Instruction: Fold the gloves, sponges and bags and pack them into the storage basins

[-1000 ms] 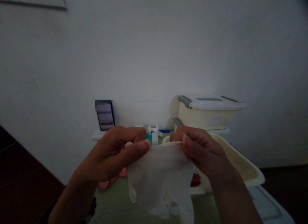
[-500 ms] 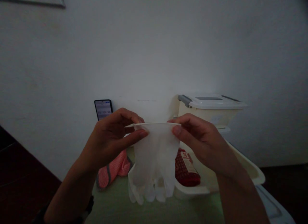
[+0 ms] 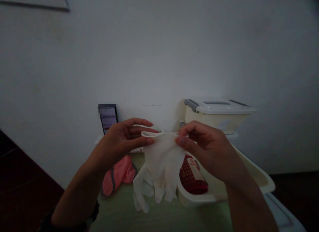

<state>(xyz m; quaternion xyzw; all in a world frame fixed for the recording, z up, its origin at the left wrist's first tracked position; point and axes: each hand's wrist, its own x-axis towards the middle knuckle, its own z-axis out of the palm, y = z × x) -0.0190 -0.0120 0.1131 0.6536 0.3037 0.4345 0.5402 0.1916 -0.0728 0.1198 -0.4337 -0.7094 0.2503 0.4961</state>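
A thin, translucent white rubber glove (image 3: 164, 155) hangs fingers down in front of me, above the green tabletop. My left hand (image 3: 124, 134) pinches the left side of its cuff, thumb in front and some fingers behind, with the index finger raised off the rim. At the right side of the cuff, my right hand (image 3: 203, 142) grips the edge between thumb and fingers. The cuff gapes slightly at the left. The glove's fingers dangle in loose clumps; whether a second glove is layered behind cannot be made out.
A pink cloth with grey trim (image 3: 119, 175) lies at left on the green table (image 3: 139, 222). Behind it a phone (image 3: 109, 117) leans upright. At right, a cream tray (image 3: 196, 199) holds a dark red package (image 3: 193, 177); a lidded storage box (image 3: 214, 117) stands by the wall.
The glove's cuff has gone from stretched taut to slack and slightly gaping. My hands have moved a little lower, and the left index finger has lifted. The glove's fingers have spread apart.
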